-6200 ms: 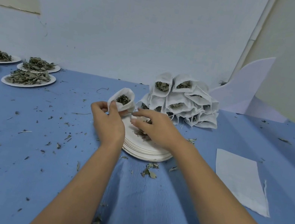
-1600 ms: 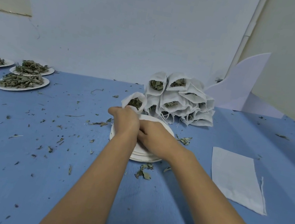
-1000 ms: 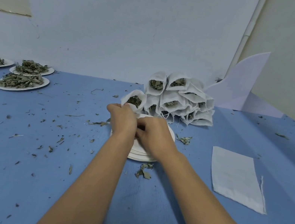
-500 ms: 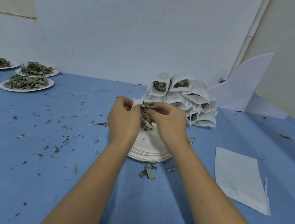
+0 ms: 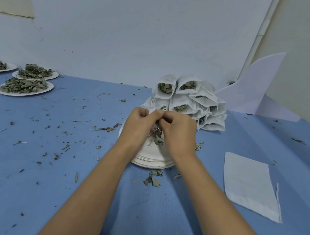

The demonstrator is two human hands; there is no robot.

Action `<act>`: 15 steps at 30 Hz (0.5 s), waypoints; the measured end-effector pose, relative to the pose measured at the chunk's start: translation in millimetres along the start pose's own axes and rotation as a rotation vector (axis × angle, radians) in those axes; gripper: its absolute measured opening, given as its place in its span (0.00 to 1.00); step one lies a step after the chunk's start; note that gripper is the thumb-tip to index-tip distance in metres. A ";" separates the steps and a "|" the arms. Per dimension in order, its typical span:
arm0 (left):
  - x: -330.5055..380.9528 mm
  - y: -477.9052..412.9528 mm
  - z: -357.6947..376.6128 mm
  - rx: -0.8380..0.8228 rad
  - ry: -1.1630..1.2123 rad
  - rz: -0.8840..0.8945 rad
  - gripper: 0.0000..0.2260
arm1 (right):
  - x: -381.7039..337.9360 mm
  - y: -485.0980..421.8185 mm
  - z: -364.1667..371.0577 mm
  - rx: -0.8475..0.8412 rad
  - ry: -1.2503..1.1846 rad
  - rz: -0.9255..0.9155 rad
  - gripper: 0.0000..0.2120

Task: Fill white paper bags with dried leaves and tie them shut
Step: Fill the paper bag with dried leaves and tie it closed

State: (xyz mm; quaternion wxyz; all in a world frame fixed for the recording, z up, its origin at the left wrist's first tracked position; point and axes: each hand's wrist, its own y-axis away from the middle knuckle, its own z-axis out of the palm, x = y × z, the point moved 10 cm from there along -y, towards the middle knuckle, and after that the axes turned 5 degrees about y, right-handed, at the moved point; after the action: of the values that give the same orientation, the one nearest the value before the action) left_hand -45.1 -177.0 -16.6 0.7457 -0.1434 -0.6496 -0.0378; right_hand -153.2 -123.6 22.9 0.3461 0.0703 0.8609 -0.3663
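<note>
bag (image 5: 153, 112) being gripped by left hand (image 5: 138, 123) | leaves (image 5: 157, 135) being pinched by right hand (image 5: 179, 132), just right of bag mouth | above plates (image 5: 152, 161)

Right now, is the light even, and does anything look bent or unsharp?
Head view: soft even light, no glare, faint shadows on the blue table; the wall pipe leans from the wide lens; dried leaves between left hand and right hand look slightly smeared.

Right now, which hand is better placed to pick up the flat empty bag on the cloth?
Probably the right hand: the flat bag lies on the right, beside that forearm. The left hand grips the half-filled bag and would have to cross over.
</note>
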 end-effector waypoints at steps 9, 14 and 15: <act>-9.4 -3.8 -7.1 0.020 0.161 -0.068 0.10 | -4.0 0.6 4.3 -0.091 -0.077 0.062 0.10; -10.0 -3.3 -10.9 0.016 0.123 -0.049 0.08 | 5.9 -5.3 16.5 -0.242 -0.139 0.204 0.13; -8.7 -2.8 -11.3 0.020 0.086 -0.032 0.08 | 6.4 -5.0 17.6 -0.258 -0.162 0.220 0.15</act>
State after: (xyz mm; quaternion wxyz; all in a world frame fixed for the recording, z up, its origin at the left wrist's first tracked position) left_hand -36.3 -183.7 -26.0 0.7737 -0.1236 -0.6194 -0.0496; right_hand -150.2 -140.1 13.1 0.4585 0.0893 0.8570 -0.2175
